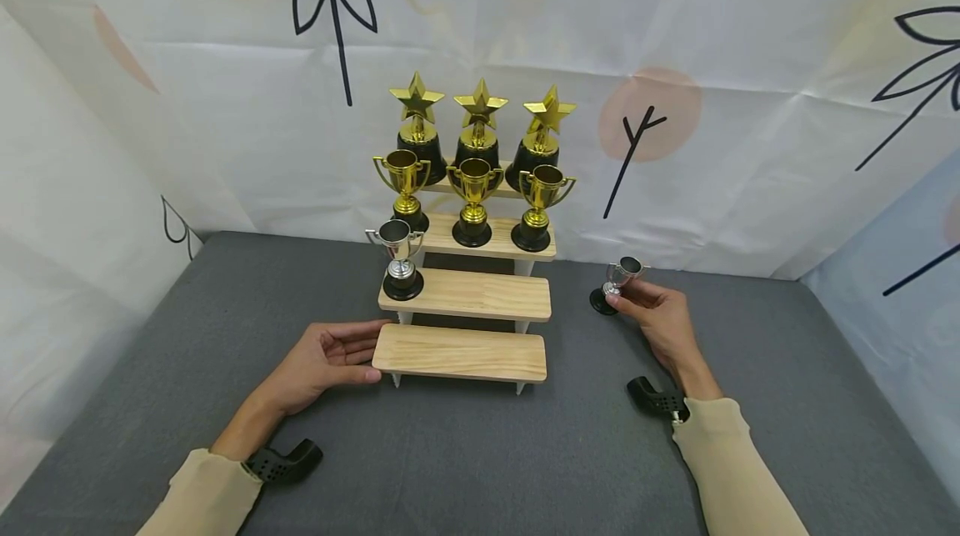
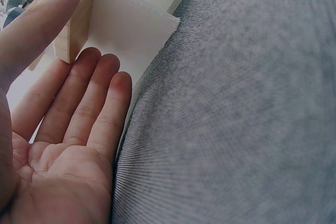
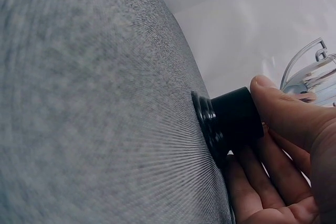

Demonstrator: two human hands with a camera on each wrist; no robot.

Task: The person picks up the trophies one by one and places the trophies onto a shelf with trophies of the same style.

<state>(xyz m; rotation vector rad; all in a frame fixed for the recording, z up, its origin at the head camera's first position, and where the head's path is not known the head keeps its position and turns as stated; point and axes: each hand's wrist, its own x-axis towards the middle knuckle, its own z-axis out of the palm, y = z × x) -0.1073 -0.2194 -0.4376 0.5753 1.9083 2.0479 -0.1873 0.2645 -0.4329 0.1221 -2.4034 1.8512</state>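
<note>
A small silver trophy cup with a black base is pinched between the thumb and fingers of my right hand. Its base is at the grey cloth, right of the stepped wooden stand. My left hand lies at the stand's lower left end, its fingers extended beside the white side support and its thumb near the bottom step. Another silver trophy cup stands at the left of the second step up. Whether the left fingertips press on the stand I cannot tell.
Three gold trophy cups stand on the third step, and three gold star trophies on the top one. Grey cloth covers the table. A white printed backdrop rises behind and at both sides.
</note>
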